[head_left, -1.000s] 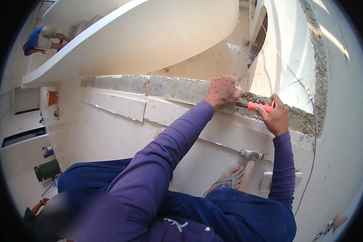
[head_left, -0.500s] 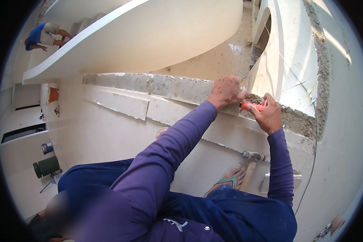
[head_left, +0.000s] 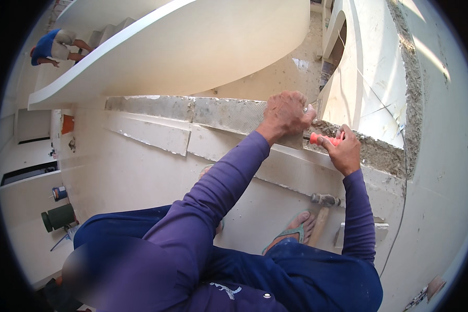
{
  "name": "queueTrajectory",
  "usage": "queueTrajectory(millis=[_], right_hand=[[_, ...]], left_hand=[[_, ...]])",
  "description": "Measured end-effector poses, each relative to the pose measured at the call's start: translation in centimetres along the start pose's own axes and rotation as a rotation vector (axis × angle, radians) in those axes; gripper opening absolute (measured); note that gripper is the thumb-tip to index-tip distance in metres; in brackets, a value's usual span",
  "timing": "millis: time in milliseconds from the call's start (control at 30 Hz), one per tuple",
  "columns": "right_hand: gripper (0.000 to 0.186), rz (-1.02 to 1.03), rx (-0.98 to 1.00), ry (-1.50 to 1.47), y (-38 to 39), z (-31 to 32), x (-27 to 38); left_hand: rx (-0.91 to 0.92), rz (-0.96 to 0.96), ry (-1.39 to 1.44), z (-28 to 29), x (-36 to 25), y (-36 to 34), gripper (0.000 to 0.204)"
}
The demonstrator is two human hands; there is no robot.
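Observation:
My left hand (head_left: 288,114) grips the top edge of a ribbed grey tile (head_left: 234,115) on the long ledge, fingers bent over it. Just right of it, my right hand (head_left: 340,145) holds a tool with a red handle (head_left: 320,138), its dark shaft pointing left at the tile's end, the tip hidden. Rough broken concrete (head_left: 379,151) borders both hands on the right. Lower down, a hammer (head_left: 325,200) with a wooden handle lies beside my sandalled foot. Pale slabs (head_left: 151,135) run along the near side of the ledge.
A curved white parapet (head_left: 192,52) rises beyond the ledge. A co-worker (head_left: 60,47) in blue bends over by stairs at the upper left. Buckets (head_left: 57,218) stand at the lower left. A cable (head_left: 398,239) runs down the right; a small slab (head_left: 377,234) lies near my right arm.
My right hand has moved left with the red-handled tool, closer to the tile's end. My left hand shifted right, then back up and to the left along the tile's edge.

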State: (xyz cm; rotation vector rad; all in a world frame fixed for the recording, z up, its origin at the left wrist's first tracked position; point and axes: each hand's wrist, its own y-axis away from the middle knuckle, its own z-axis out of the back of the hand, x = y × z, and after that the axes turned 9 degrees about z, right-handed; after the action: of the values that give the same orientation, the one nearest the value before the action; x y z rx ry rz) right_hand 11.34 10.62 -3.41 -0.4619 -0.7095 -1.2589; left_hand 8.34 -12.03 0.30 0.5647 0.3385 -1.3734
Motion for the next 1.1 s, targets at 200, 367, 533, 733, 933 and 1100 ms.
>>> queueTrajectory(millis=[200, 367, 533, 733, 933, 1100], right_hand=[[0.061, -0.03, 0.015, -0.013, 0.1, 0.1, 0.0], [0.064, -0.136, -0.004, -0.249, 2.0, 0.7, -4.3], [0.062, -0.188, 0.036, -0.324, 4.9, 4.1, -2.4], [0.055, -0.011, 0.194, -0.159, 9.8, 3.6, 2.6], [0.056, 0.168, 0.178, -0.149, 15.9, -3.5, 5.5], [0.057, 0.131, 0.249, -0.189, 18.0, -5.7, 6.1]], left_hand=[[-0.005, -0.118, 0.053, 2.2, 0.0, 0.2, 0.038], [0.047, -0.203, -0.023, 2.1, 0.1, -0.5, 0.047], [0.069, -0.258, -0.057, 1.4, 0.3, -1.4, 0.053], [0.132, -0.284, -0.09, 0.9, 0.4, -1.9, 0.05], [0.112, -0.284, -0.112, -0.4, 0.4, -2.0, 0.045], [0.064, -0.381, -0.116, -1.1, -0.4, -1.8, 0.041]])
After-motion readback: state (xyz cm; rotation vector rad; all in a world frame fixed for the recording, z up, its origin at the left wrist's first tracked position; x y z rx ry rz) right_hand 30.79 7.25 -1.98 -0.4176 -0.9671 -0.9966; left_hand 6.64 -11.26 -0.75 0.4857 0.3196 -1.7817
